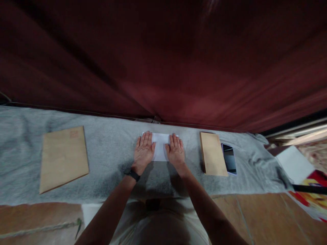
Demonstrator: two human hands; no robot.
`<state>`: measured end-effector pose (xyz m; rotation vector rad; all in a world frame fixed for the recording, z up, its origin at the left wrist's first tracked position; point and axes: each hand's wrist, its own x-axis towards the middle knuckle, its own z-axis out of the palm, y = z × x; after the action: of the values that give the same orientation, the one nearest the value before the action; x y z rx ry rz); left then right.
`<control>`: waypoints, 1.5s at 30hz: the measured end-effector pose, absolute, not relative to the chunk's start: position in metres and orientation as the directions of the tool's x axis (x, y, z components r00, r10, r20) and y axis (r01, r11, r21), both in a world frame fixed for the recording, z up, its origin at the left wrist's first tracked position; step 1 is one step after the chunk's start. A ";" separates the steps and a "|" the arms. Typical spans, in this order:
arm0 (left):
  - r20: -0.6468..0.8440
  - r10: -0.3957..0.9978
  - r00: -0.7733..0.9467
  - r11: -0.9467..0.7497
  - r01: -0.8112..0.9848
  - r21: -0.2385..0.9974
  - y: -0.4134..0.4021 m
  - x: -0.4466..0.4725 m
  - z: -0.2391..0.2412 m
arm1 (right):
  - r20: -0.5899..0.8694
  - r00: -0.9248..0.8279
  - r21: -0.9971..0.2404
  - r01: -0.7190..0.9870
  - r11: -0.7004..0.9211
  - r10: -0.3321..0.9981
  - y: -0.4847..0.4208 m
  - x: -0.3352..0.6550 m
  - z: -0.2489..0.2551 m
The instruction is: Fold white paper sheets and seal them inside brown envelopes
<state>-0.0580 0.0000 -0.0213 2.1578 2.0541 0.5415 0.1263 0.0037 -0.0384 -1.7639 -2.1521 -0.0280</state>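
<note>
A folded white sheet of paper (160,147) lies on the grey cloth (109,149) in front of me. My left hand (143,152) rests flat on the paper's left part, fingers stretched out; a black band sits on that wrist. My right hand (175,152) lies flat on the paper's right part, fingers also extended. Both palms press down on the sheet and hold nothing.
A large brown envelope (63,158) lies on the cloth at the left. A stack of brown envelopes (213,153) lies at the right, with a dark phone (229,158) beside it. A dark red curtain (163,61) hangs behind. White paper (295,164) sits far right.
</note>
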 end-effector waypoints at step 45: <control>-0.199 0.924 -0.327 0.315 0.355 0.880 -0.027 -0.101 0.022 | 0.283 -0.110 -0.261 0.947 0.187 0.953 -0.036 0.139 -0.029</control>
<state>-0.1007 -0.0265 0.0225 1.1378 1.8441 0.9759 0.1394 -0.0364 -0.0289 -1.7852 -2.0867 0.0206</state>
